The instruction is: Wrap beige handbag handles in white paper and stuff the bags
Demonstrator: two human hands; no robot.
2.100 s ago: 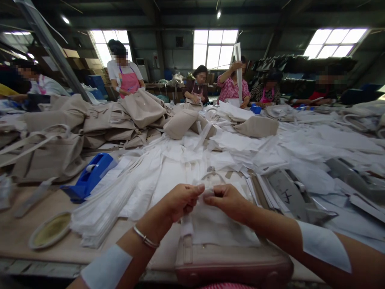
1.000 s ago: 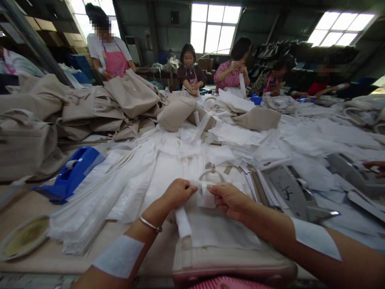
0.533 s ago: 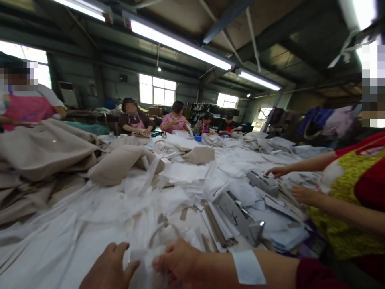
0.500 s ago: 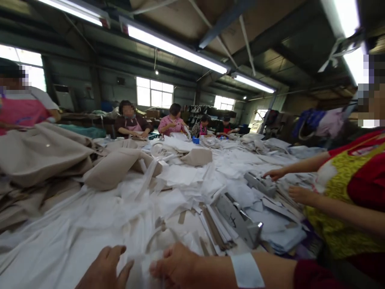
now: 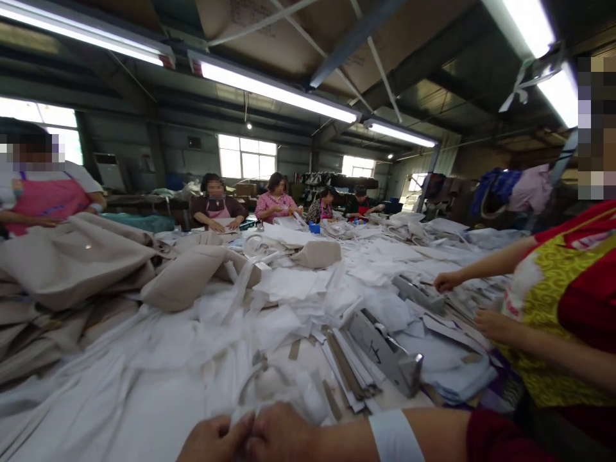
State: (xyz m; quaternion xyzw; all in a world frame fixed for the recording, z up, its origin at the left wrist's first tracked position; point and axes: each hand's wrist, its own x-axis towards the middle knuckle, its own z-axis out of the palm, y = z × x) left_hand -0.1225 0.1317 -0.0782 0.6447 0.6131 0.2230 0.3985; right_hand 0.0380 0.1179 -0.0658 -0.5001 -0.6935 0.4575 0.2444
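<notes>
- At the lower edge of the view, a thin white sheet is seemingly being pinched between the left hand and the right hand, which are being held touching, fingers drawn in narrow; the exact fingertip contact is being hidden by the knuckles.
- The sheet is being held just on the near side of a pale loop, though any join between the two cannot be told.
- An even, light pull by both thumbs is being called for, in this judgement, since so thin a sheet could easily be being torn or creased by a sharp tug.
- A flat overlap is being favoured over a bunched one, with one edge being pinned while the other is being smoothed.
- Clearance is being advised beyond the right hand, where brown and white strips are being flanked by a grey dispenser.
</notes>
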